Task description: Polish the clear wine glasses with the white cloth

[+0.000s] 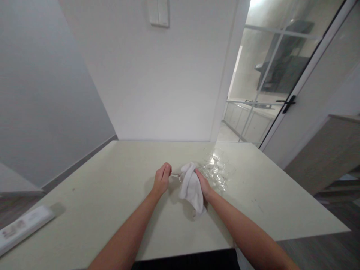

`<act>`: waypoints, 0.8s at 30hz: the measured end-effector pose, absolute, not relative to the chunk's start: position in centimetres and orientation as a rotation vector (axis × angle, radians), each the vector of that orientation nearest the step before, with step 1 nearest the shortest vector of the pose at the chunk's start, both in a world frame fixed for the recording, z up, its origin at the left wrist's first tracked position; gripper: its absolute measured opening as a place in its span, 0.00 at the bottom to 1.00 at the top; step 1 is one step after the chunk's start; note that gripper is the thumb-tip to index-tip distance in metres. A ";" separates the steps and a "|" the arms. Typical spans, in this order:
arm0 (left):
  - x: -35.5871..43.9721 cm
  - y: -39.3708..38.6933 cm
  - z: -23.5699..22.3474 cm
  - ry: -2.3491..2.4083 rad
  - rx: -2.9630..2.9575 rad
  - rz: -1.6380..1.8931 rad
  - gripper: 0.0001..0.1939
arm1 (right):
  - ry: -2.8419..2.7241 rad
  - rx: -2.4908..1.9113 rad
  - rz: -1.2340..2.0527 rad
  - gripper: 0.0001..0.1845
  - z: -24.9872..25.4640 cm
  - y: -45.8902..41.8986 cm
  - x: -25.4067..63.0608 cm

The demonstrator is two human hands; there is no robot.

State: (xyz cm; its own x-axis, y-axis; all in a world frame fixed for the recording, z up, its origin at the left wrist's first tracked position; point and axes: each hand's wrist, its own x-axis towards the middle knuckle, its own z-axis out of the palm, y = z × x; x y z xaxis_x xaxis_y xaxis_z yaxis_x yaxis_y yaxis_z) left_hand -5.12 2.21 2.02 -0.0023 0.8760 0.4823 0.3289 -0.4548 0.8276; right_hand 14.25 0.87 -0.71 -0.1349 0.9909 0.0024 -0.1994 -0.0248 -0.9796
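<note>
My left hand (162,179) is closed around one end of a slim, shiny utensil (176,175). Its other end widens and meets a white cloth (191,187), which hides part of it, so I cannot tell whether it is a spoon or a fork. My right hand (204,183) grips the cloth from the right side, and a loose corner hangs down toward the tabletop. Just beyond and right of this hand lies a glistening, transparent patch (216,170) that could be water or clear pieces; glare blurs it.
The pale table (112,210) reaches the white wall at the back. A white power strip (25,227) lies at its left front. Past the right side stand a glass-paned door with a black handle (289,104) and a wooden cabinet (326,150).
</note>
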 end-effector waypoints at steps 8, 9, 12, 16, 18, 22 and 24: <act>-4.9 3.0 1.6 1.201 1.584 1.410 0.23 | -1.299 -0.896 1.332 0.23 -0.3 0.8 14.3; -4.9 2.9 1.6 1.162 1.643 1.374 0.23 | -1.352 -0.919 1.330 0.22 -0.3 0.7 14.4; -4.9 2.4 1.7 1.097 1.795 1.306 0.23 | -1.462 -0.920 1.320 0.19 -0.5 0.6 14.6; -5.1 2.0 1.9 1.081 1.870 1.298 0.23 | -1.483 -0.921 1.279 0.18 -1.4 0.9 14.6; -5.1 1.9 2.1 1.087 1.877 1.299 0.23 | -1.486 -0.962 1.246 0.18 -1.9 1.2 14.6; -5.1 1.8 2.4 1.110 1.875 1.304 0.22 | -1.475 -1.044 1.168 0.18 -2.2 1.2 14.7; -5.1 1.7 2.5 1.114 1.880 1.301 0.22 | -1.493 -1.061 1.168 0.18 -1.8 1.0 14.7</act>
State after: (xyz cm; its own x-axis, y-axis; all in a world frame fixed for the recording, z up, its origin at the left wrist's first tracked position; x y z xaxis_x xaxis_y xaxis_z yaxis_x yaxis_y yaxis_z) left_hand -5.13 1.73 2.45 0.1718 0.8793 0.4443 0.3032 -0.4763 0.8254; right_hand 14.65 1.00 -1.84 -0.1926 0.9689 0.1555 0.0827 0.1739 -0.9813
